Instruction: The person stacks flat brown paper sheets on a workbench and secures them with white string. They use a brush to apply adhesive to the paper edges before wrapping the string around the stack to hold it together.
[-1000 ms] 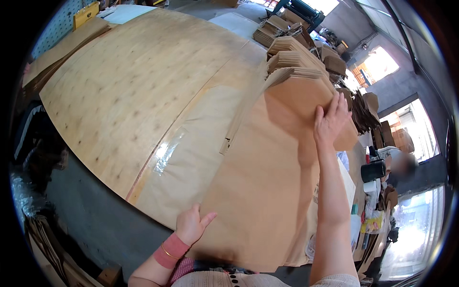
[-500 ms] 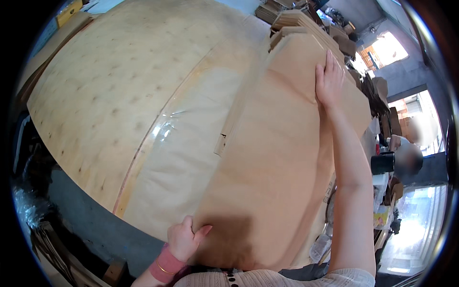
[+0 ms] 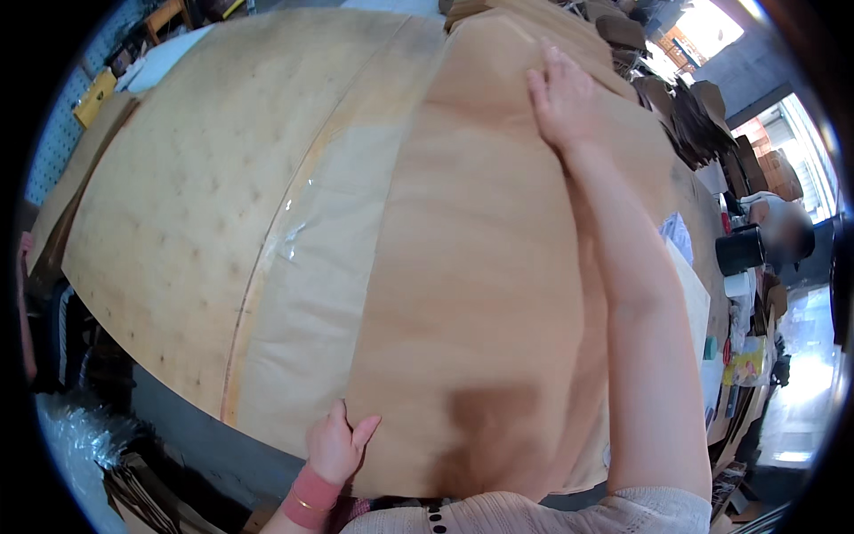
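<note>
A large brown kraft paper sheet (image 3: 471, 267) lies lengthwise over the table, its left edge on a pale, glossy strip (image 3: 307, 320). My right hand (image 3: 565, 98) rests flat on the sheet near its far end, fingers stretched out, arm reaching across the paper's right side. Near the table's front edge, my left hand (image 3: 336, 447) is beside the sheet's lower left corner. Its thumb and forefinger are spread apart; the other fingers are mostly hidden. A pink band is around that wrist. Along the right side, under my right arm, the paper has a long fold.
The bare wooden tabletop (image 3: 196, 196) spreads out to the left. More brown paper (image 3: 569, 36) is stacked at the far end. On the right are a dark cylindrical container (image 3: 740, 249), clutter and a blurred person. Clear plastic wrap (image 3: 80, 432) lies below the table at left.
My view has turned somewhat to the right. The torn brown strip along the sheet's left edge no longer shows, and that edge looks straighter. Both hands keep about the same places on the paper.
</note>
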Motion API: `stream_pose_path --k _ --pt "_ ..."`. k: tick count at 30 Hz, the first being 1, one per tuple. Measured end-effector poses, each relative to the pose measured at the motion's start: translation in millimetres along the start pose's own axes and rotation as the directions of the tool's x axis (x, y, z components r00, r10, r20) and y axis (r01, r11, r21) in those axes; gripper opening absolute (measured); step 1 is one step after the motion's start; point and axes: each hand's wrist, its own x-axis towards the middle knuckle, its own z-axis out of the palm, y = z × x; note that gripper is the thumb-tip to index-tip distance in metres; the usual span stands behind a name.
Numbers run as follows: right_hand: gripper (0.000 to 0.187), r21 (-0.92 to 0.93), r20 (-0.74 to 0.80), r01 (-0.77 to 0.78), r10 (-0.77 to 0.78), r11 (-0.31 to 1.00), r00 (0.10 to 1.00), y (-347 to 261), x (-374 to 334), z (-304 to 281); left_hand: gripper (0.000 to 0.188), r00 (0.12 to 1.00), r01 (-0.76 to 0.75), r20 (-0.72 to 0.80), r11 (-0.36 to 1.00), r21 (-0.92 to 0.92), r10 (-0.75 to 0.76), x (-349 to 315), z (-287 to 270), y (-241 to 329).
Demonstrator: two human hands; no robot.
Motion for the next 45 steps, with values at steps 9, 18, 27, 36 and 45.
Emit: stream_pose_path --k 9,18,27,36,45 --pt "0.06 -0.126 0.207 -0.096 0.121 0.987 0.971 -6.8 19.0 -66.1 0.054 0.987 -0.077 -0.137 0.995 0.059 0.085 5.6 8.0 -3.4" --pt "0.068 0.353 0.392 -0.213 0.063 0.911 0.918 -68.7 -167.4 -223.1 0.056 0.965 -0.145 -0.211 0.986 0.077 0.158 11.3 15.6 -14.5" --pt "0.074 0.441 0.627 -0.891 0.673 0.106 0.391 -149.5 -455.8 -351.1 0.066 0.972 -0.166 -0.158 0.985 0.052 0.172 27.5 21.3 -29.8" --pt "0.059 0.183 0.534 -0.833 0.658 0.522 0.53 -148.1 -458.6 -330.5 0.049 0.939 -0.329 -0.156 0.933 -0.148 0.306 7.9 18.9 -34.7" --pt "0.066 0.184 0.419 -0.534 0.425 0.825 0.802 -162.5 -437.7 -364.3 0.066 0.853 -0.322 -0.187 0.774 0.545 0.487 -32.4 -4.7 1.4"
